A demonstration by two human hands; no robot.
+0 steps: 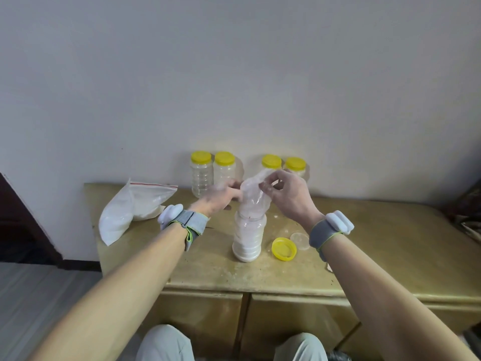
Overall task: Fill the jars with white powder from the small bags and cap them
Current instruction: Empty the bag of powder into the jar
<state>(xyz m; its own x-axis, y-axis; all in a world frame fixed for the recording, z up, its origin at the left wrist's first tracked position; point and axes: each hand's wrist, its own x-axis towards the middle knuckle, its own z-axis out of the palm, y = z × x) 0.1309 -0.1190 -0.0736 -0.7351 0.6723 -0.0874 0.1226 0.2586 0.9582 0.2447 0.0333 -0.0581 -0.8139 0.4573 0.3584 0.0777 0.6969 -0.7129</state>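
Jar (247,238) standing open at mid-worktop (377,243), looking mostly full of white powder. Small bag (253,196) sitting upended in jar's mouth. Left hand (221,196) pinching bag's side, right hand (289,196) pinching its upper end; both grips closing on bag. Step, seemingly: emptying bag. Next move calling for lifting bag clear, then taking yellow cap (284,248) lying just beside jar.

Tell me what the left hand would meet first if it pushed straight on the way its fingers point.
The left hand points right and slightly away, straight at the small bag upended over the open jar, which it holds. Past the bag would probably come the right hand, though depth is unclear.
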